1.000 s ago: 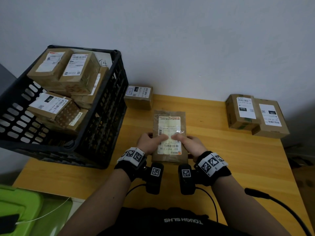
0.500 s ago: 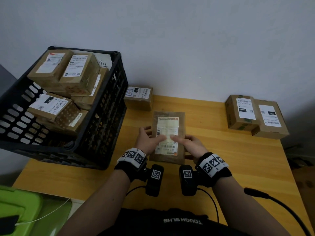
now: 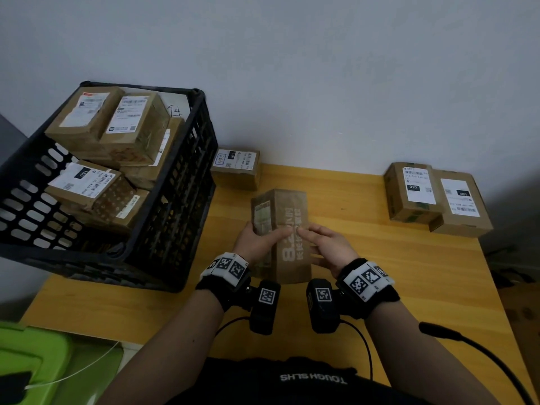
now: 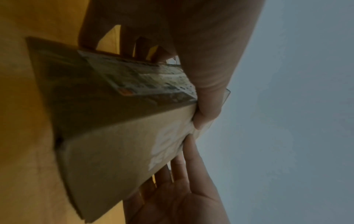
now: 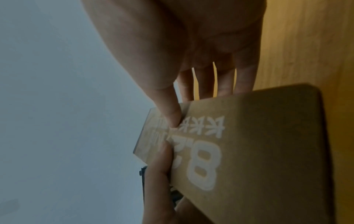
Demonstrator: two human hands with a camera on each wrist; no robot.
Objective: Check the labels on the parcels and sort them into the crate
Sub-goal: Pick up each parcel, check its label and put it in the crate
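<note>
Left hand, right hand grip matte brown cardboard parcel, tilted on edge, white print up.

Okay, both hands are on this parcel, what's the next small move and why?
Probably carry the parcel left and set it in the black crate. The left hand and right hand hold it tipped on edge, its label facing the crate side, so the check looks finished.

Dim, murky light; blurred wrist views
</note>
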